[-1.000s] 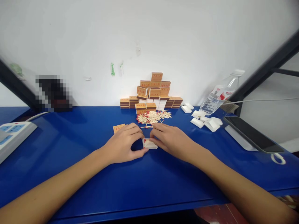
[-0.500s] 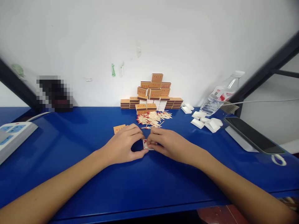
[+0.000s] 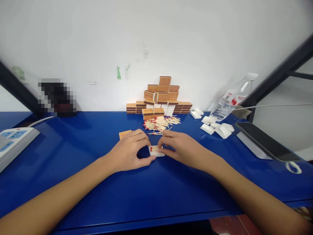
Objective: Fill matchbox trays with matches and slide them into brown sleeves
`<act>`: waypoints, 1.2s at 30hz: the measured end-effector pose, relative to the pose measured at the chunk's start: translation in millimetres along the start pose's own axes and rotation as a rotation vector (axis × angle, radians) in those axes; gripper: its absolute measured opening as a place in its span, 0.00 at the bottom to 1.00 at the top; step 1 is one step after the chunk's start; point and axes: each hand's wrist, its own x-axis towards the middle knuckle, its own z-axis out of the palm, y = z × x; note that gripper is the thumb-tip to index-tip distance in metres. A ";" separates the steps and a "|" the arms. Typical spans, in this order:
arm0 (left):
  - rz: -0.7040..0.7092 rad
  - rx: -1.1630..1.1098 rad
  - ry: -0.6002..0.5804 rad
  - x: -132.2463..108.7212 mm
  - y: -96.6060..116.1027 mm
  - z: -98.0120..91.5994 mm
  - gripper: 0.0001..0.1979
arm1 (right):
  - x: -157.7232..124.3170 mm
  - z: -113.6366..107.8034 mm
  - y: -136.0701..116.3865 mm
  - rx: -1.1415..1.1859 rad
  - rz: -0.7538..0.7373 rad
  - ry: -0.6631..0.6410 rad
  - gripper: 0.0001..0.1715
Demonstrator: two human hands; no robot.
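Note:
A small white matchbox tray [image 3: 155, 150] with red-tipped matches in it lies on the blue table [image 3: 156, 192]. My left hand [image 3: 129, 150] curls round its left end, thumb at the near corner, fingers bent over the far side. My right hand [image 3: 182, 147] pinches the tray's right end with thumb and fingers. Just beyond the hands lies a loose heap of matches [image 3: 160, 124]. A flat orange matchbox sleeve [image 3: 124, 134] rests by my left knuckles.
A stack of orange matchboxes [image 3: 160, 98] stands against the white wall. Several empty white trays [image 3: 215, 126] lie at the right, beside a tilted water bottle [image 3: 230, 101] and a dark phone [image 3: 266, 142]. A white power strip [image 3: 14, 142] sits at the left edge.
My right hand closed in over the tray half a second ago, then drew back a little to the right. The tray shows more of its matches now. My left hand has hardly moved.

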 end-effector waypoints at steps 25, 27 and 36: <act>-0.009 -0.011 -0.034 0.2 0.5 -2.3 0.11 | 1.2 0.5 -1.3 0.015 -0.043 0.059 0.07; -0.046 -0.050 0.018 0.1 0.8 -3.3 0.11 | -0.3 -7.4 8.7 0.016 -0.014 0.165 0.07; -0.033 -0.017 0.103 -0.9 -1.8 -10.5 0.11 | -5.3 -17.8 58.0 0.014 0.156 0.158 0.06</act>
